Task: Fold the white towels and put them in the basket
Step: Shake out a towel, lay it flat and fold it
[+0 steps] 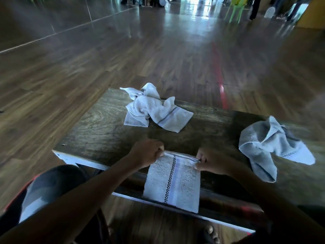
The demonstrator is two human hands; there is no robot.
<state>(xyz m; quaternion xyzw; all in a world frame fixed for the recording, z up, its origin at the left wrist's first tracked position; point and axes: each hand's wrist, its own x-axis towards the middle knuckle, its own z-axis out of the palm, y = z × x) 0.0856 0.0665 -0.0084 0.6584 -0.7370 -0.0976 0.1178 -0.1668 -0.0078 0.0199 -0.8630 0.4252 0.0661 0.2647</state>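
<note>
A white towel (173,182) with a black checkered stripe lies doubled over at the near edge of a low wooden table (105,131), its lower end hanging over the edge. My left hand (146,153) pinches its far left corner. My right hand (212,162) pinches its far right corner. A crumpled white towel (154,108) lies near the table's far edge. Another crumpled white towel (269,147) sits on the right of the table. No basket is in view.
The table stands on a wide wooden floor (88,67) with a red line (218,71) running across it. A green chair (235,9) and people's legs show far back. My knee in dark shorts (49,187) is at the lower left.
</note>
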